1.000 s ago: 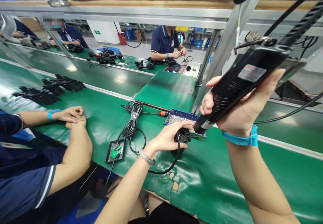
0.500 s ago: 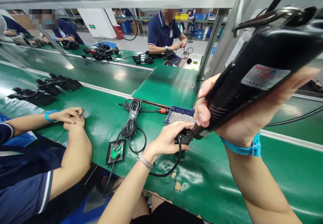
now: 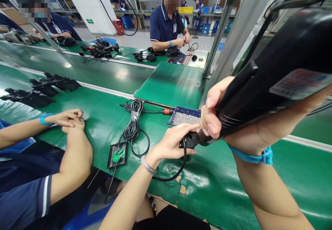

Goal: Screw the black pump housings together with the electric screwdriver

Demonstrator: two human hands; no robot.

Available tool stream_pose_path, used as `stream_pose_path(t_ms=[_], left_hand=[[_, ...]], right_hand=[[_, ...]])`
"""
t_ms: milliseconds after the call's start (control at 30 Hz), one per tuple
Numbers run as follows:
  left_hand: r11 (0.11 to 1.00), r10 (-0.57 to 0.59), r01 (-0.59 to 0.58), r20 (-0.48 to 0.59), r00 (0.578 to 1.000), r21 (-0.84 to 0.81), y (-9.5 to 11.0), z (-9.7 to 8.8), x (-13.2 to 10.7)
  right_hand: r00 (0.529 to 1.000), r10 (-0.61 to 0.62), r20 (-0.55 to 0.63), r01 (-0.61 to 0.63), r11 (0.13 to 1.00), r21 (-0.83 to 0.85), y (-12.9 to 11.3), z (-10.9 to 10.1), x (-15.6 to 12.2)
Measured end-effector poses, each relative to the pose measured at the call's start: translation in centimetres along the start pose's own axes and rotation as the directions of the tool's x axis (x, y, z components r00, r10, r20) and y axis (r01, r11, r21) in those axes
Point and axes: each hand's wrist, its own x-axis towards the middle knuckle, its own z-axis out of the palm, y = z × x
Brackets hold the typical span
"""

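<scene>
The left hand [image 3: 169, 143] has its fingers closed around a black ribbed part [image 3: 191, 141] over the desk [image 3: 223, 178], nearer than the blue tray [image 3: 188, 111], while the right hand [image 3: 246, 143] grips a black power tool [image 3: 267, 84], its tip against the part's right side.

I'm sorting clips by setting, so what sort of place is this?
Probably a factory assembly line: people in matching navy shirts at green-topped benches, a blue tray of small shiny pieces, and a black handheld tool in the right hand.
</scene>
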Motion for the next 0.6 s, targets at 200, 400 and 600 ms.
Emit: stream_pose_path(t_ms=[200, 400, 600], left_hand=[[1.000, 0.029, -0.029, -0.029, 0.999, 0.008, -0.1, 0.0, -0.1], [0.998, -0.018, 0.017, 0.014, 1.000, 0.060, 1.3, -0.7, 0.2], [0.904, -0.425, 0.365, -0.375, 0.824, -0.222, 2.4, 0.3, -0.2]], right_hand=[[0.994, 0.013, 0.112, -0.021, 0.997, 0.077, 0.3, -0.1, -0.1], [0.975, -0.219, 0.036, 0.219, 0.976, 0.002, 0.4, -3.9, 0.1], [0.976, 0.030, -0.214, -0.050, 0.995, -0.086, 4.2, -8.9, -0.3]])
